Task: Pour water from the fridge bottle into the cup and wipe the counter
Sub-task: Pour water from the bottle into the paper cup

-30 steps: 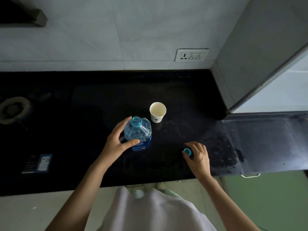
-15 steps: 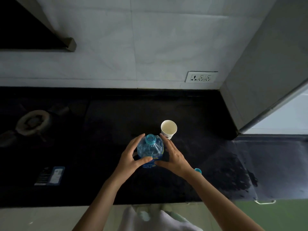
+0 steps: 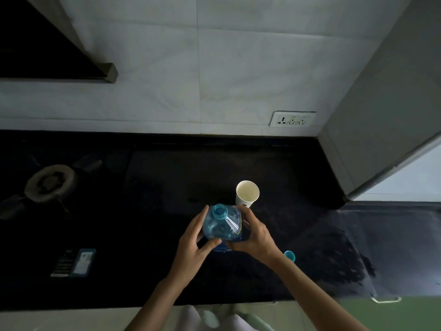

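A clear blue water bottle (image 3: 222,226) with its mouth uncapped stands on the black counter (image 3: 155,192). My left hand (image 3: 192,244) grips its left side and my right hand (image 3: 254,236) grips its right side. Just behind and to the right of the bottle stands a white paper cup (image 3: 247,193), upright, its inside pale. The bottle's blue cap (image 3: 290,255) lies on the counter by my right wrist.
A gas burner (image 3: 49,182) sits at the left of the counter, and a small blue-and-white packet (image 3: 80,261) lies near the front left. A grey fridge side (image 3: 372,130) rises at the right. A wet patch (image 3: 334,254) darkens the lower right counter. A wall socket (image 3: 292,118) is behind.
My right hand let go of the blue cap on the counter and moved left onto the bottle's right side. My view tilted up, so everything sits lower in frame.
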Demonstrator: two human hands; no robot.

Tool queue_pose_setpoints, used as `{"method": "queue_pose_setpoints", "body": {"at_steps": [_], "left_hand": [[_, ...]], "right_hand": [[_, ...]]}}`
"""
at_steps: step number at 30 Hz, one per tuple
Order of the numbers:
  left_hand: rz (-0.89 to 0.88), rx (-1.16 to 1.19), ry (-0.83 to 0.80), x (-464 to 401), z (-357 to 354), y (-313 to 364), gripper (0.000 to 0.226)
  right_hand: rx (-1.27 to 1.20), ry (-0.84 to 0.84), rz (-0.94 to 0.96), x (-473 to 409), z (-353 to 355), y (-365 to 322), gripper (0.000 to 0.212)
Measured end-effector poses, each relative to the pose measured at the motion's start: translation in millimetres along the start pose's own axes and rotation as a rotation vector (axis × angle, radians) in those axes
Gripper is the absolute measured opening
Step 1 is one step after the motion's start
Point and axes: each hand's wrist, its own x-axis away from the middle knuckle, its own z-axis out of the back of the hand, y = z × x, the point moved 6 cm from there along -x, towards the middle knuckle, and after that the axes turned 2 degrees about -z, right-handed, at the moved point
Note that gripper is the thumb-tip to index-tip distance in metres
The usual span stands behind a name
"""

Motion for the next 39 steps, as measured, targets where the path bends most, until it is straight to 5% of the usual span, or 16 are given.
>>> {"method": "queue_pose_setpoints", "body": {"at_steps": [8,20,27,39], "left_hand": [[-0.020,0.191,-0.102,-26.2,-44.0,26.1,0.064],[0.016,0.258,-0.208,-44.9,-153.7,52.4,0.055],[0.104,0.297,-0.282,-36.7,-164.5,33.6,0.058],[0.295,0.453,-0.133,-23.8,-146.9,4.6,0.058]], "right_hand": [[-0.149,0.350,0.031,40.7,46.7,-14.5,0.090],[0.129,0.725,-0.141,96.7,122.1,-1.8,0.085],[0.253,0.745,-0.214,108.1,123.3,4.7,0.075],[0.402,0.567,-0.286,83.7,107.1,-0.1,0.076]]}}
